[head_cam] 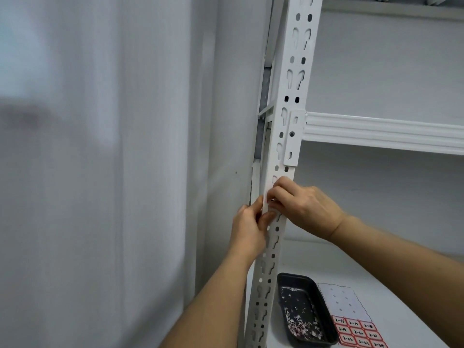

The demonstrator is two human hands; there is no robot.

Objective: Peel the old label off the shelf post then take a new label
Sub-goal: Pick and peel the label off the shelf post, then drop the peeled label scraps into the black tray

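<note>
Tray (305, 311), label sheet (357, 327) perhaps touching, below hands.

shelf post (283, 136): white, with rows of dark punched slots and holes above and below the grip
shelf beam (381, 133): white, ribbed
tray (305, 310): black, speckled with white and pink scraps
label sheet (351, 320): white upper part, red-bordered labels with dark handwriting lower down
curtain (100, 172): pale grey, vertical folds
</note>
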